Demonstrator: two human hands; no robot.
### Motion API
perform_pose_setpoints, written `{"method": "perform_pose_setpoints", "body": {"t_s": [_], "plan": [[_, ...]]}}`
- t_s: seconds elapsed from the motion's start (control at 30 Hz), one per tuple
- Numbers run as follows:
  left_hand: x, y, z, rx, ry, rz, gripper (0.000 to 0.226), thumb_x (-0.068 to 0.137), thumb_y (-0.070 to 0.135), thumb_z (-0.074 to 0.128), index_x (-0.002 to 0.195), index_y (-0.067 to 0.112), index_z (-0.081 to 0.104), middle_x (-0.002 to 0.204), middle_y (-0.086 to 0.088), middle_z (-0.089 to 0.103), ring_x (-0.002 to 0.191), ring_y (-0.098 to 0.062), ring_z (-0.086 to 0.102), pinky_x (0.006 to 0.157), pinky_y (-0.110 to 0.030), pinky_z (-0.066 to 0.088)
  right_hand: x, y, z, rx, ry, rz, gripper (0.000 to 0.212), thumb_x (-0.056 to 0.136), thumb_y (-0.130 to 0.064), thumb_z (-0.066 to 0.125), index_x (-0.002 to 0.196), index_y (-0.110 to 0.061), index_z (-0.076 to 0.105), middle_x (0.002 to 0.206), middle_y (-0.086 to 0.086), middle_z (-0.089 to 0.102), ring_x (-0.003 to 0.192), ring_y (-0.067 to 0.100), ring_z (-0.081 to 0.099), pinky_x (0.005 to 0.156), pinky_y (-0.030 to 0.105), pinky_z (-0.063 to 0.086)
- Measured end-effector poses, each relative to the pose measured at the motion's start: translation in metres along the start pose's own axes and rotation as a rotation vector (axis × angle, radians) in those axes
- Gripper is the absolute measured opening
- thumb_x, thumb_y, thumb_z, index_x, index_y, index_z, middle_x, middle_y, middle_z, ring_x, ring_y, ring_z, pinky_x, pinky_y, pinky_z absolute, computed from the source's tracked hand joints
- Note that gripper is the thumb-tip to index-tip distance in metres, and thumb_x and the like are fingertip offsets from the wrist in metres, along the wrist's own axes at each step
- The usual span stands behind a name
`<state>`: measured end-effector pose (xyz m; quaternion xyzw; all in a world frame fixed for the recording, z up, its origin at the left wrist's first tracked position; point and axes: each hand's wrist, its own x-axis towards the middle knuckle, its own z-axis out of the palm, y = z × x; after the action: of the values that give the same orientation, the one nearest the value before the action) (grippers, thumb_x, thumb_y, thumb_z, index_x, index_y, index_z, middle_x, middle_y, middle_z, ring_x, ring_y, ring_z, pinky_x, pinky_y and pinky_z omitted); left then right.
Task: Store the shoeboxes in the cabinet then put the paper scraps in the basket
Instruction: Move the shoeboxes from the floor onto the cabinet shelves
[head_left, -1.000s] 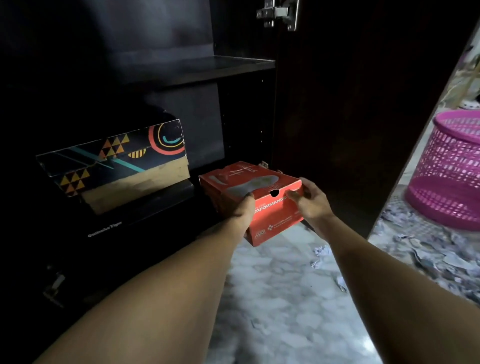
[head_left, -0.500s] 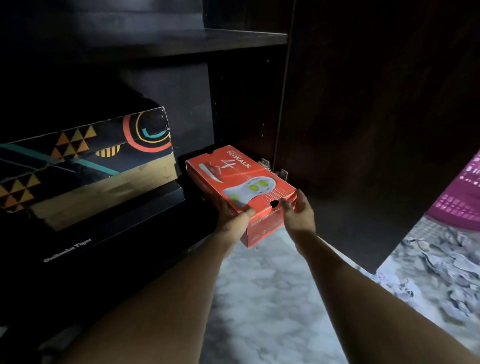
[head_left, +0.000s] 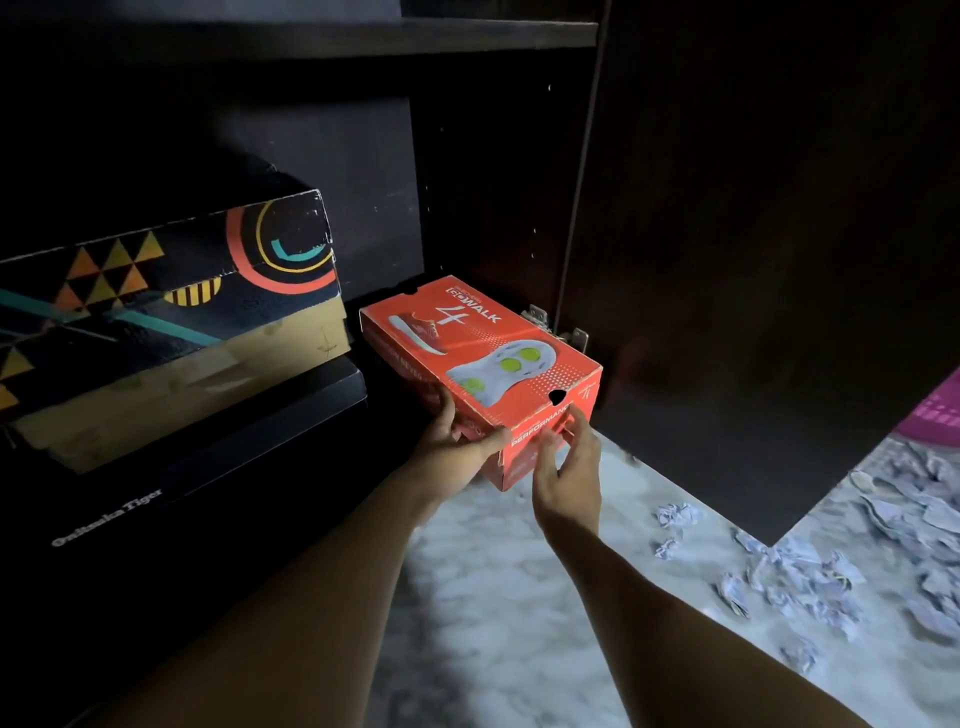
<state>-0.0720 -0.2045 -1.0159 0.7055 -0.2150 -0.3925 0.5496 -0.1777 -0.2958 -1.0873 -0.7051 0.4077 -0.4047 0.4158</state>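
Home, storage corner: dark wood cabinet (head_left: 493, 182) w/ open door (head_left: 727, 208) & shelf (head_left: 311, 39), shoeboxes (head_left: 171, 291) stacked inside, marble-look floor (head_left: 493, 597), pink plastic basket (head_left: 935, 410) & crumpled paper scraps (head_left: 800, 571) strewn on the floor.

- In the cabinet (head_left: 493, 182), at the left, the top shoebox (head_left: 171, 291) sits on the bottom shoebox (head_left: 182, 467).
- Just right of them lies the third shoebox (head_left: 483, 364), with the left hand (head_left: 452, 452) and right hand (head_left: 569, 478) at its near end.
- Paper scraps (head_left: 789, 571) lie on the floor (head_left: 493, 597) at the near right; the basket (head_left: 935, 415) stands beyond the door (head_left: 753, 260).
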Motion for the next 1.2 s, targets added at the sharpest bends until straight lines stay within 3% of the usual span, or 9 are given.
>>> {"method": "perform_pose_setpoints", "body": {"t_s": [0.1,0.17,0.27,0.37,0.47,0.67,0.83,1.0,1.2], "plan": [[0.009,0.002,-0.007,0.021,0.027,0.009,0.092,0.091,0.026,0.068,0.154,0.039,0.003,0.136,0.011,0.05,0.124,-0.01,0.049,0.107,-0.034,0.039,0.012,-0.002,0.014,0.023,-0.053,0.028,0.051,0.1,-0.045,0.045,0.146,-0.027,0.034,0.136,0.0,0.048,0.12,0.009,0.049,0.097,0.033,0.042],[0.018,0.003,-0.014,0.014,0.077,-0.006,0.086,0.091,0.03,0.067,0.154,0.04,0.01,0.143,0.005,0.051,0.13,-0.017,0.049,0.112,-0.045,0.037,0.024,-0.004,0.025,0.069,-0.109,0.06,0.052,0.098,-0.047,0.049,0.145,-0.029,0.034,0.137,-0.001,0.049,0.12,0.013,0.052,0.1,0.039,0.047],[0.032,0.007,-0.025,-0.015,0.174,-0.023,0.068,0.093,0.029,0.064,0.151,0.032,0.029,0.136,-0.004,0.058,0.124,-0.024,0.056,0.11,-0.049,0.04,0.041,-0.008,0.039,0.113,-0.244,0.083,0.056,0.097,-0.043,0.054,0.146,-0.026,0.034,0.141,-0.001,0.046,0.109,0.008,0.053,0.09,0.029,0.05],[0.038,0.015,-0.029,-0.018,0.256,-0.008,0.053,0.095,0.026,0.062,0.144,0.025,0.044,0.129,-0.008,0.061,0.119,-0.026,0.06,0.107,-0.046,0.044,0.053,-0.015,0.055,0.173,-0.301,0.136,0.057,0.095,-0.036,0.061,0.144,-0.026,0.036,0.137,0.002,0.049,0.117,0.018,0.057,0.098,0.044,0.052],[0.039,0.015,-0.03,0.01,0.251,-0.005,0.053,0.095,0.026,0.061,0.145,0.022,0.044,0.131,-0.01,0.059,0.12,-0.027,0.059,0.107,-0.046,0.044,0.06,-0.012,0.064,0.208,-0.271,0.186,0.054,0.085,-0.043,0.063,0.133,-0.037,0.039,0.129,0.0,0.055,0.118,0.021,0.058,0.099,0.05,0.05],[0.032,0.028,-0.019,0.067,0.328,-0.054,0.05,0.097,0.025,0.058,0.144,0.022,0.043,0.138,-0.011,0.055,0.123,-0.03,0.056,0.104,-0.048,0.046,0.057,-0.02,0.038,0.069,-0.373,0.147,0.056,0.095,-0.043,0.056,0.147,-0.032,0.035,0.142,0.002,0.051,0.126,0.024,0.055,0.101,0.048,0.049],[0.013,0.049,0.018,0.192,0.437,-0.02,0.046,0.091,0.021,0.059,0.135,0.008,0.053,0.135,-0.011,0.058,0.123,-0.033,0.055,0.105,-0.039,0.044,0.059,-0.042,-0.012,-0.075,-0.356,0.054,0.047,0.097,-0.038,0.055,0.142,-0.024,0.049,0.134,0.005,0.059,0.119,0.023,0.06,0.099,0.037,0.048],[-0.01,0.054,0.071,0.382,0.346,-0.009,0.079,0.066,0.05,0.056,0.138,0.018,0.047,0.138,-0.014,0.053,0.123,-0.037,0.052,0.102,-0.044,0.046,0.042,-0.056,-0.089,-0.152,-0.285,0.011,0.04,0.093,-0.035,0.055,0.132,-0.024,0.058,0.126,0.004,0.066,0.116,0.021,0.062,0.101,0.043,0.048],[-0.06,0.077,0.156,0.453,0.125,0.18,0.047,0.089,0.031,0.06,0.133,0.015,0.055,0.133,-0.009,0.059,0.121,-0.029,0.057,0.101,-0.034,0.046,-0.002,-0.055,-0.203,-0.246,-0.099,0.095,0.042,0.097,-0.037,0.053,0.136,-0.02,0.054,0.132,0.002,0.062,0.121,0.017,0.059,0.105,0.039,0.045]]}}
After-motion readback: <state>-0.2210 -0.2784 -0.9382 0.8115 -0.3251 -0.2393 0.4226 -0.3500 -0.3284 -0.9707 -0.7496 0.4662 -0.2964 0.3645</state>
